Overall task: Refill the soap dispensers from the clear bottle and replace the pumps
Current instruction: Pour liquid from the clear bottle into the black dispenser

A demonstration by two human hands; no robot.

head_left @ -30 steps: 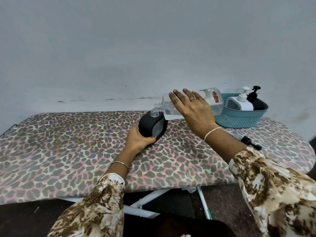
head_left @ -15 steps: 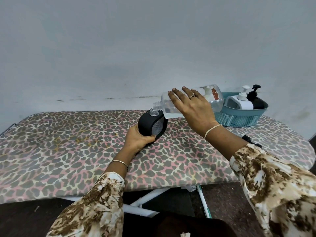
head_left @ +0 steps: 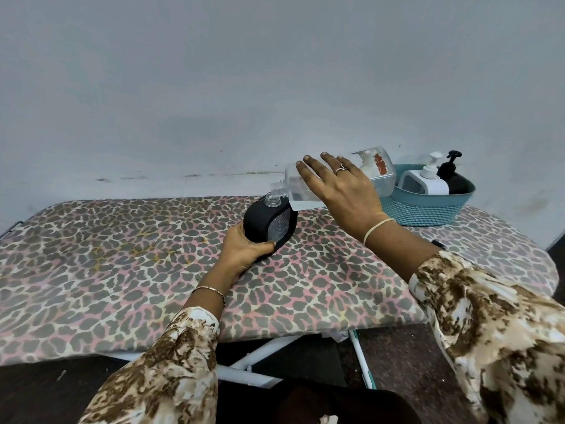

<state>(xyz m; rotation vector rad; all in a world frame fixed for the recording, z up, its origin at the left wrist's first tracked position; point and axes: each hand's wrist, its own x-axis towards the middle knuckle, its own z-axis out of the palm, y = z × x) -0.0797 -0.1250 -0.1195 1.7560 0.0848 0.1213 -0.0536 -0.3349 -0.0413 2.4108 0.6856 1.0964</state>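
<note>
My left hand (head_left: pixel 243 250) grips a black soap dispenser (head_left: pixel 265 221) with a clear open neck, standing tilted on the leopard-print board (head_left: pixel 122 255). My right hand (head_left: pixel 342 191) holds the clear bottle (head_left: pixel 376 172) on its side, its threaded mouth just above the dispenser's neck. Clear liquid lies in the bottle's lower part. A black pump (head_left: pixel 438 244) lies on the board behind my right forearm, mostly hidden.
A teal basket (head_left: pixel 425 209) at the back right holds a white dispenser (head_left: pixel 428 180) and a black dispenser (head_left: pixel 454 175), both with pumps on. A pale wall stands behind the board. White legs and dark floor show below the front edge.
The clear bottle's far end has risen, tipping its mouth down toward the dispenser's neck. My right forearm now covers more of the loose black pump. My left hand stays put.
</note>
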